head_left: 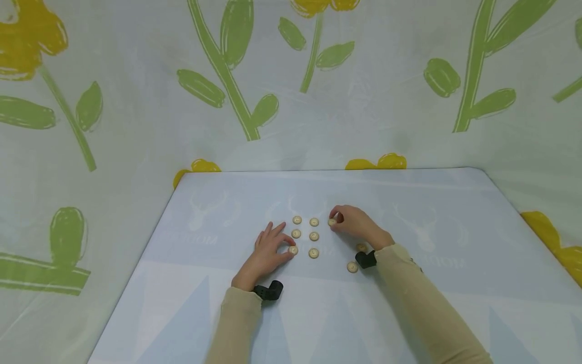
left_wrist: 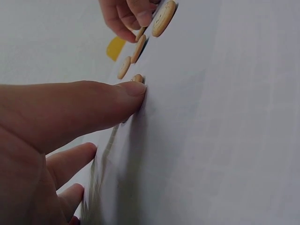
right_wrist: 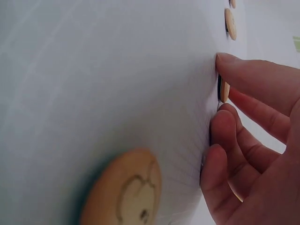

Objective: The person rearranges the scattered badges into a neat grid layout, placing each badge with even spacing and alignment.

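Small round wooden discs with dark line drawings lie on a pale table. My left hand [head_left: 272,248] pinches the nearest disc of the left column [head_left: 293,250] between thumb and forefinger, its other fingers spread out. In the left wrist view the thumb [left_wrist: 108,101] covers most of that disc. At the far right of the group, my right hand [head_left: 356,222] pinches another disc [head_left: 332,222] by its edges; the right wrist view shows this disc [right_wrist: 224,89] between thumb and fingers, flat against the table. Between the hands stands a middle column of discs, including one at its near end [head_left: 313,253].
Two more discs lie apart by my right wrist, one [head_left: 352,267] in front and one [head_left: 361,247] partly beside the black wrist camera [head_left: 366,259]. Behind the table [head_left: 318,313] hangs a white cloth [head_left: 386,111] printed with green stems and yellow flowers.
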The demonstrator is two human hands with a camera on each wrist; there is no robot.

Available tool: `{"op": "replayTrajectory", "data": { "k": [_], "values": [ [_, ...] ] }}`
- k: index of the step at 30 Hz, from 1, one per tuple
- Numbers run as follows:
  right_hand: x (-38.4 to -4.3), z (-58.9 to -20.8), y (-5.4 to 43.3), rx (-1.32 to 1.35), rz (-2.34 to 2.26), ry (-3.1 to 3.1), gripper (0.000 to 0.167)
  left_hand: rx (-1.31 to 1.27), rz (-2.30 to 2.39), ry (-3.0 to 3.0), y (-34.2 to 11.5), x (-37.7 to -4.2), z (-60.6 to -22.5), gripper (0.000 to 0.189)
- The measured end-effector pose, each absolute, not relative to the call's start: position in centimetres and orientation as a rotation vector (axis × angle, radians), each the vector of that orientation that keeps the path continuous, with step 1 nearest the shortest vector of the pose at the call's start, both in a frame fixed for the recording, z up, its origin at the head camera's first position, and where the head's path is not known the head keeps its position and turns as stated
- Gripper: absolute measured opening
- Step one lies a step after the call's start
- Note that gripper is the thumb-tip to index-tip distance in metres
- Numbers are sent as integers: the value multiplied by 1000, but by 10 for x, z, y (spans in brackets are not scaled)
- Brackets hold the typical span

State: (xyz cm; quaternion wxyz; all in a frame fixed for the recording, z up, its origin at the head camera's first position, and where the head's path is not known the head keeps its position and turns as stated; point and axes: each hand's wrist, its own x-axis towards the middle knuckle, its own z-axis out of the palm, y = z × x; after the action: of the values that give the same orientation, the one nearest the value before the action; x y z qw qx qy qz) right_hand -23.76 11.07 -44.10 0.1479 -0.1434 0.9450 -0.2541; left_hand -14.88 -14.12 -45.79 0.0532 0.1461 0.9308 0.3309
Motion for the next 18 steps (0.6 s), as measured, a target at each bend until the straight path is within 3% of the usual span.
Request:
{"op": "replayTrajectory", "data": {
  "k": [18],
  "values": [
    [-239, -441, 111, -409, -755, 2698, 23, 438, 996, 2840, -141, -150, -459, 14]
  ]
}}
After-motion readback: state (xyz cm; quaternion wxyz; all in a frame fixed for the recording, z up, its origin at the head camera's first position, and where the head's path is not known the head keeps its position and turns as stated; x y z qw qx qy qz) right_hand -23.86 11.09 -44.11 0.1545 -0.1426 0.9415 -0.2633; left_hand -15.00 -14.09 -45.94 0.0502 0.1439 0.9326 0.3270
